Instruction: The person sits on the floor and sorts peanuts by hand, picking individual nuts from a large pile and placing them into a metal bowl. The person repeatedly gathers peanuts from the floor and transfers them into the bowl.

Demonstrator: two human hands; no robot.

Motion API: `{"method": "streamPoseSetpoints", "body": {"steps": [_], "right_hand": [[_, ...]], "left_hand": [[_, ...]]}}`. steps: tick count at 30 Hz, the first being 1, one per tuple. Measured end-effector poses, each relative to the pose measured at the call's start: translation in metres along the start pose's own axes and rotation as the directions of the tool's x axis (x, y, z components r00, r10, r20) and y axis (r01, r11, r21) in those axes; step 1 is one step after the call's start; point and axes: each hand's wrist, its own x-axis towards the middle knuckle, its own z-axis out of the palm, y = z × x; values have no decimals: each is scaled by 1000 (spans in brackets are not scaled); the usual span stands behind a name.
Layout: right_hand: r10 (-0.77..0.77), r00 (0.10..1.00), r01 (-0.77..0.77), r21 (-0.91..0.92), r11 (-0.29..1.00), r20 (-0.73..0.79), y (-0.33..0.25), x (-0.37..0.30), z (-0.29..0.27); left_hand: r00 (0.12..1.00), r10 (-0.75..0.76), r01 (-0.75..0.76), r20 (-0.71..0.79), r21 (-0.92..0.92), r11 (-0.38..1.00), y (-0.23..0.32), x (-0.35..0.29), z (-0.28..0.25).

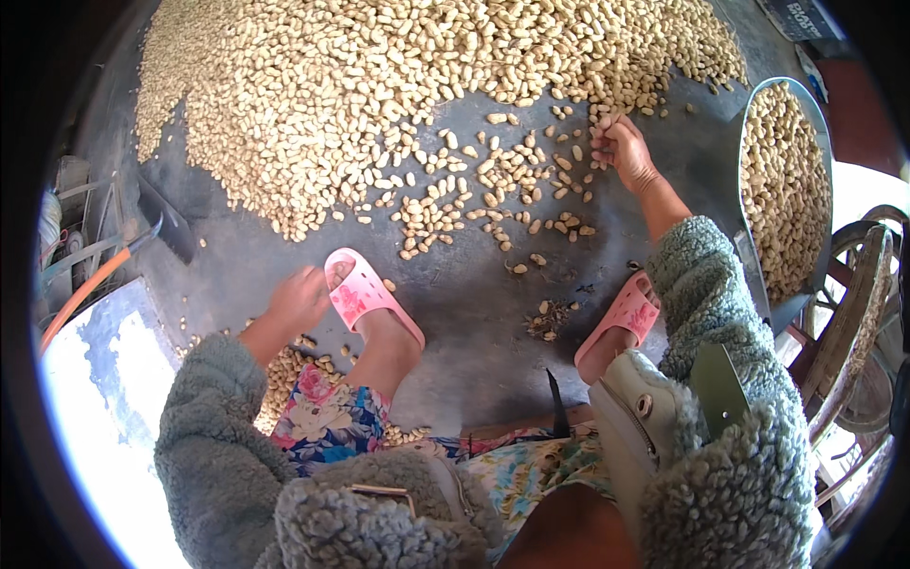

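Observation:
A broad heap of unshelled peanuts (379, 85) covers the far floor, with loose peanuts (502, 180) scattered on its near side. At the heap's right edge is my right hand (626, 156), its fingers curled in among the peanuts. Whatever lies between those fingertips is hidden. My left hand (299, 303) hovers low beside the pink slipper (365, 289) on my left foot. Its fingers are smeared and partly hidden, and no held thing shows. Under my left forearm lies a smaller pile of peanuts (284, 379).
A large container (827, 180) full of peanuts stands at the right. Beyond it is a wooden-framed wheeled thing (858, 313). A dark flat blade (171, 223) and an orange handle (85, 296) lie at left. Dark debris (552, 320) sits between my feet.

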Motion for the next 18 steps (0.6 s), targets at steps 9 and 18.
{"method": "streamPoseSetpoints", "body": {"steps": [9, 18], "right_hand": [[-230, 971, 199, -775, 600, 72, 22, -12, 13], [-275, 942, 332, -676, 658, 194, 15, 5, 54]], "left_hand": [[950, 284, -306, 133, 191, 933, 85, 61, 76], [983, 81, 73, 163, -761, 645, 110, 96, 47]]}}
